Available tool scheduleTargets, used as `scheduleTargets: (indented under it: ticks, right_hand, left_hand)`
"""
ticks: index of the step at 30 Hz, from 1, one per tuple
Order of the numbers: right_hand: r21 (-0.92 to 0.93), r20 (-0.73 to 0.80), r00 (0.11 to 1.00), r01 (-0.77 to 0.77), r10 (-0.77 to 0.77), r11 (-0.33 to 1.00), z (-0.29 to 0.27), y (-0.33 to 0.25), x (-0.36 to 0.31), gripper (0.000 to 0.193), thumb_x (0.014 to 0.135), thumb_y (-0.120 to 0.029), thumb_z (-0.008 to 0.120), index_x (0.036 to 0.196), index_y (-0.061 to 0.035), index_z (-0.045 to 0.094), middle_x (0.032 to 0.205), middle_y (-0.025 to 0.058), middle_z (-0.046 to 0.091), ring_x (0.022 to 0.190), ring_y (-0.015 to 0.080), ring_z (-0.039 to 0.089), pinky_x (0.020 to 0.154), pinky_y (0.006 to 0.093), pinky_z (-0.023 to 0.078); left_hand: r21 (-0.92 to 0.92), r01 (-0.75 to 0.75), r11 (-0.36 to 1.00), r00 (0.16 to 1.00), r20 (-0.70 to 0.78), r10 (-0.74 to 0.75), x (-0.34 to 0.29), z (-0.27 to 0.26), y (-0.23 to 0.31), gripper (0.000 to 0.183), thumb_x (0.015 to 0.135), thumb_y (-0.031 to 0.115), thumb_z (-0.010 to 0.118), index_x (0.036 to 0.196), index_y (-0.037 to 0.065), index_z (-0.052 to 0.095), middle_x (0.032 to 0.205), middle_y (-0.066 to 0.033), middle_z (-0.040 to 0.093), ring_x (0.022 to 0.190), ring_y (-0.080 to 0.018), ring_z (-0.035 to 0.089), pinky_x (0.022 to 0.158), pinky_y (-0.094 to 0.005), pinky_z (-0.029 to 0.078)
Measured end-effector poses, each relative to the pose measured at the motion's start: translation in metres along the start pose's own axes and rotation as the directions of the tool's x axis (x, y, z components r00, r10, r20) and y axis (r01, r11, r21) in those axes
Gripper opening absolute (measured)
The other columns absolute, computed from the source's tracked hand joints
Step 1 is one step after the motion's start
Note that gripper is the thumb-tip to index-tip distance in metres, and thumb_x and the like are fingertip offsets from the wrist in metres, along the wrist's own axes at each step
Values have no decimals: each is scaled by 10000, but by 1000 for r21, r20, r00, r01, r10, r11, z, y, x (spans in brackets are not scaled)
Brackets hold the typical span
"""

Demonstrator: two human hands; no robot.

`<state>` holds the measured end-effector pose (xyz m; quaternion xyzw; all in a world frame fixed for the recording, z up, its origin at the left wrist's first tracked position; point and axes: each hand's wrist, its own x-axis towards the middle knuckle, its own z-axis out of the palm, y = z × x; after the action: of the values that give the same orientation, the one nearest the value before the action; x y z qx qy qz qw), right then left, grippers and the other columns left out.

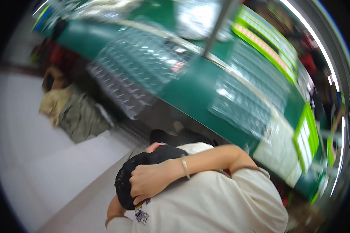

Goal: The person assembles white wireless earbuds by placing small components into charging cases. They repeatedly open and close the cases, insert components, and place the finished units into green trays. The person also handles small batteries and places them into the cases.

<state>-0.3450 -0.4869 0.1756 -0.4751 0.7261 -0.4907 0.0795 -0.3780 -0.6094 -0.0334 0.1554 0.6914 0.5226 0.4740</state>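
My right hand (153,181), with a pale band at the wrist, is closed on a bunched black cloth bundle (132,171) held against my cream shirt. The right forearm reaches across my chest from the right. Whether the bundle is a cap, a bag or a garment I cannot make out. My left hand (154,146) is mostly hidden behind the bundle. A bit of its fingers shows at the bundle's upper edge, seemingly curled onto it. The left forearm rises behind the cloth from below.
A green worktable (186,93) runs diagonally ahead, carrying clear plastic trays (241,103); one tray (116,87) overhangs its near edge. Bright green-framed boards (266,40) stand at the right. A metal post (217,31) rises from the table. At left is a person in olive clothing (81,116).
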Motion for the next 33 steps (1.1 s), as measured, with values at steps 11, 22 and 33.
scheduleTargets:
  ticks: [11,22,33]
  right_hand:
    - [-42,-104,965,-245,240,968,-90,139,133,424,892,-354,542,605,-42,528,493,111,501,454,292,514,443,365,400]
    - [18,-299,787,-560,539,828,-125,216,233,404,906,-349,512,656,-39,579,524,136,540,506,328,546,482,403,415]
    - [-80,-291,797,-571,528,817,-167,265,281,369,893,-354,528,680,-62,602,523,119,542,498,302,559,463,390,412]
  left_hand:
    - [-375,-90,923,975,-224,4,109,-243,28,235,818,119,659,1029,37,595,909,-26,634,859,-98,583,734,-232,450]
    - [-628,-8,778,1000,-3,8,200,-329,52,231,838,102,646,1042,26,569,852,-36,620,748,-112,614,615,-202,416]
    - [-192,-45,980,965,246,92,237,-362,70,279,787,195,715,995,41,610,845,-47,665,782,-100,624,734,-243,459]
